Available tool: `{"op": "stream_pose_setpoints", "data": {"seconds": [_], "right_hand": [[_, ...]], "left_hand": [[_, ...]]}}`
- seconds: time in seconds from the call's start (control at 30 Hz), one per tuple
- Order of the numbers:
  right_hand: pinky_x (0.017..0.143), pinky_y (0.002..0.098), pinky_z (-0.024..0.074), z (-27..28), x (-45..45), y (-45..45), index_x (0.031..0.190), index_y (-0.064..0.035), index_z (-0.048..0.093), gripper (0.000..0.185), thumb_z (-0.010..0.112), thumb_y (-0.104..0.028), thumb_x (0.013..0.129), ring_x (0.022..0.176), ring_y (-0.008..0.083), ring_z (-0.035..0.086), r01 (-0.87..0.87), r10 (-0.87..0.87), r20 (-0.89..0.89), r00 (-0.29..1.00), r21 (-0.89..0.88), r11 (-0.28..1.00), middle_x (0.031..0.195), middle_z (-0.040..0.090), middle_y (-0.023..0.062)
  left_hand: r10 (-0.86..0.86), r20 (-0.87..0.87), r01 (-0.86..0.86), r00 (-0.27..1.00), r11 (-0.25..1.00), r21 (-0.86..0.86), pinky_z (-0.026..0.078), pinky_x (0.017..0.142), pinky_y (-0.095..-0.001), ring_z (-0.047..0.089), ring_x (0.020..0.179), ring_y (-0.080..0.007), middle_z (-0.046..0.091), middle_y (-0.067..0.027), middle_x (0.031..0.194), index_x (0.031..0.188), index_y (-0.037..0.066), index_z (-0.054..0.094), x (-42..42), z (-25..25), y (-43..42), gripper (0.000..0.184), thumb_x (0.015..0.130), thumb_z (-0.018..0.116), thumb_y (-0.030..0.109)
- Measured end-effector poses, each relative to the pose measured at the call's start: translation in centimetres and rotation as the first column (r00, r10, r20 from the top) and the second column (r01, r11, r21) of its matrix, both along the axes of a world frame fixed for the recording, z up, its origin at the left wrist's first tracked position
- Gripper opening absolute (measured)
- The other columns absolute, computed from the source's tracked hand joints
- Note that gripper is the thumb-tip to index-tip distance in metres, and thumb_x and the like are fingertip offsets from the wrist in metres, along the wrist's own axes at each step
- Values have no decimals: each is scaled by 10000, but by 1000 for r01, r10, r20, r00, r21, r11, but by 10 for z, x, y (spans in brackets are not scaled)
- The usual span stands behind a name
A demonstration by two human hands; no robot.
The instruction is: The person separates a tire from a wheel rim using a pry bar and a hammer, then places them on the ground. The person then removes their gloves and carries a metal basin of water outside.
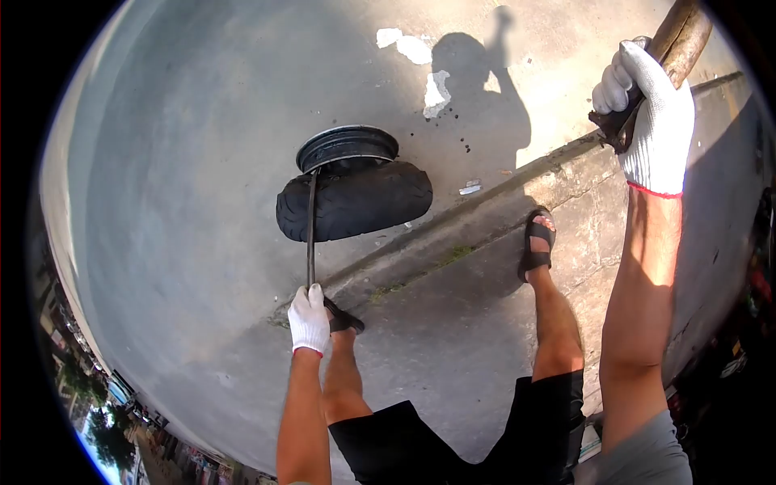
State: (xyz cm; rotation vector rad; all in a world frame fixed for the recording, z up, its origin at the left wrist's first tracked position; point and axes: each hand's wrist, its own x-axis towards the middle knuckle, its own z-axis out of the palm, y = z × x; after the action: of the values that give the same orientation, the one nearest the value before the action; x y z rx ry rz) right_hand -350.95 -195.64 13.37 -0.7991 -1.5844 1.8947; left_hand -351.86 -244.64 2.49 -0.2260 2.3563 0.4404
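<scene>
gripping low, left hand (309,322) closed round the near end of a dark bar (311,259) | right hand (659,121) raised high, wrapped round a wooden piece (683,44) | bar's far end at the metal rim (347,145), which meets the black tyre (364,202) | grey concrete ground (186,210), part sunlit, white patches (415,50) and a person's shadow (497,121) ahead

Wide view from wearer's head, facing down toward tyre (364,199).
</scene>
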Motion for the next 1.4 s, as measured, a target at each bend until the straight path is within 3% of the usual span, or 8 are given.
{"op": "stream_pose_setpoints", "data": {"seconds": [0.1, 0.17, 0.23, 0.33, 0.7, 1.03, 1.2, 1.4], "right_hand": [[480, 322, 425, -98, 14, -128, 764, -58, 504, 141, 582, -61, 882, 459, 159, 474, 85, 33, 335, 942, -333, 939, 546, 454, 28], [456, 368, 456, -175, 65, -216, 838, -11, 546, 65, 609, -22, 829, 475, 196, 531, 30, 524, 326, 787, -869, 495, 585, 531, 67], [466, 396, 468, -165, 83, -230, 827, -32, 534, 78, 611, -16, 830, 494, 205, 530, 239, 442, 358, 822, -923, 303, 638, 538, 78], [459, 367, 467, -131, 108, -199, 902, -43, 486, 132, 598, -15, 837, 496, 184, 521, 181, 352, 453, 820, -786, 591, 648, 507, 61], [449, 343, 477, -104, 192, -63, 869, -57, 513, 147, 648, -110, 892, 502, 170, 541, 171, 428, 555, 713, -730, 662, 688, 542, 47], [590, 456, 547, -289, 397, 43, 974, 68, 570, 361, 680, -244, 828, 655, 347, 683, -222, 76, 996, -56, -87, 971, 757, 661, 216], [929, 518, 504, -302, 445, 24, 1231, 50, 459, 551, 655, -310, 863, 1030, 462, 662, -238, -55, 916, -398, -45, 970, 1065, 678, 310], [974, 508, 486, -344, 499, 6, 1215, 21, 520, 505, 663, -317, 868, 1109, 447, 641, -196, 137, 893, -429, -240, 951, 1168, 653, 295]], "left_hand": [[19, 30, -18, 999, 999, -31, 449, 756, -544, 608, 856, -509, 633, -325, 862, 930, -65, 597, 0, 2, -10, 430, 1004, 483, 343], [-29, 24, 30, 999, 999, -37, 453, 762, -541, 621, 866, -500, 637, -325, 872, 936, -63, 602, 8, -10, -13, 429, 1003, 481, 342], [-123, -109, 113, 986, 989, -93, 482, 801, -513, 642, 916, -484, 661, -316, 923, 1009, -55, 630, 19, -19, -41, 434, 1002, 480, 352], [-142, 80, 150, 987, 982, -111, 496, 859, -495, 636, 976, -485, 677, -303, 981, 1111, -42, 640, 18, 44, -35, 447, 997, 489, 364], [-206, -23, 202, 978, 972, -121, 461, 804, -555, 610, 892, -515, 645, -322, 891, 916, -49, 619, 7, 30, 25, 461, 998, 490, 385], [-153, 21, 155, 988, 977, -145, 459, 751, -481, 609, 829, -443, 639, -291, 873, 967, -76, 614, -10, 38, 6, 424, 1004, 505, 332], [-17, 57, 24, 998, 993, -119, 398, 580, -335, 467, 650, -118, 524, -33, 716, 927, -38, 608, -15, 25, -40, 350, 1020, 519, 288], [184, 109, -183, 977, 983, -16, 235, 451, -242, 328, 510, -32, 394, 71, 650, 866, 78, 537, -1, 37, -33, 277, 1031, 516, 300]]}}
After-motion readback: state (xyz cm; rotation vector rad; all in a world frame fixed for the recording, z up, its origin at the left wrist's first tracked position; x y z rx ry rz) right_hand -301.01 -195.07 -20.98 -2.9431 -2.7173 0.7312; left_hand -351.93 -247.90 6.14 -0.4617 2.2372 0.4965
